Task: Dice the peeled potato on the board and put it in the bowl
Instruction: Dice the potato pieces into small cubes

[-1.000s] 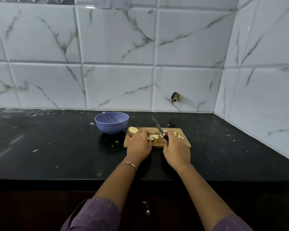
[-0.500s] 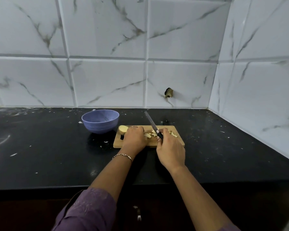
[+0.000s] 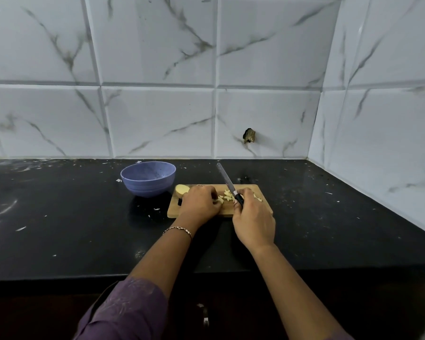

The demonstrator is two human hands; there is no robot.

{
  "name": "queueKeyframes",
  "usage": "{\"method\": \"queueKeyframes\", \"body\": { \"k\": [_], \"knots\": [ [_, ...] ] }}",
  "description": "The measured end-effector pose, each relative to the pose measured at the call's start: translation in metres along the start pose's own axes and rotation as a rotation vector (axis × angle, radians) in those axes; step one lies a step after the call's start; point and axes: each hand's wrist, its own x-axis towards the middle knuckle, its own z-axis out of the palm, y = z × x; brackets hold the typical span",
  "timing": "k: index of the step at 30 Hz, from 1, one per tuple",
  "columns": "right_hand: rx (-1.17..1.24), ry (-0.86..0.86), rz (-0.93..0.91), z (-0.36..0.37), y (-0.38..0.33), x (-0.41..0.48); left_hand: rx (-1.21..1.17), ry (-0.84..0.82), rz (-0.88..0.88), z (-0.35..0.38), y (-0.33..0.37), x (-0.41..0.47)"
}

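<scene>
Potato [image 3: 225,195] sits on the board [image 3: 227,210], none seen in the bowl [image 3: 148,182] yet, as far as its visible inside shows. It lies in lots: an uncut chunk [image 3: 182,189] parked at the board's far left corner, out of the blade's way and nearest the bowl; pale dice [image 3: 257,198] pushed off to the right, beyond the knife [image 3: 227,183]; and the piece being worked, between my hands. Left hand [image 3: 199,204] is knuckles up, fingers curled down onto that piece, tips tucked back. I judge that this pins it and keeps the tips clear of the edge; most of what it holds is hidden under the palm. Right hand [image 3: 253,222] is wrapped round the dark handle, blade angled up and away toward the wall, tip off the board, so I read this as the lift between strokes rather than a cut. The hands are near each other but not touching, only the cut pieces between them. The bowl stands on the counter [image 3: 84,217] just beside the board's left end, close enough that I could sweep or carry the dice over without reaching. Judgement: dicing is partway done, with the chunk untouched and the transfer not started. The risk I note is small slippery bits under my left fingertips, with the blade coming down just beside them. The counter is flecked with pale scraps.
</scene>
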Motion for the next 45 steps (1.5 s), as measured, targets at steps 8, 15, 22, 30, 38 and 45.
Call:
{"method": "queueKeyframes", "body": {
  "k": [8,15,22,30,38,45],
  "knots": [
    [0.021,0.006,0.036,-0.005,-0.002,-0.003,0.107,-0.030,0.038,-0.015,0.003,-0.010],
    [0.057,0.011,0.056,-0.008,-0.003,-0.003,0.129,-0.050,0.023,-0.013,0.010,-0.002],
    [0.065,-0.004,0.058,-0.008,-0.001,-0.002,0.138,-0.071,0.035,-0.001,0.016,0.001],
    [0.036,-0.005,0.053,-0.005,0.000,-0.001,0.112,-0.070,0.002,-0.003,0.008,0.003],
    [0.028,-0.014,0.051,-0.004,0.001,0.000,0.130,-0.064,0.041,-0.002,0.011,0.005],
    [0.053,-0.024,0.049,-0.005,0.000,-0.002,0.143,-0.014,0.007,-0.001,0.011,-0.006]
  ]
}}
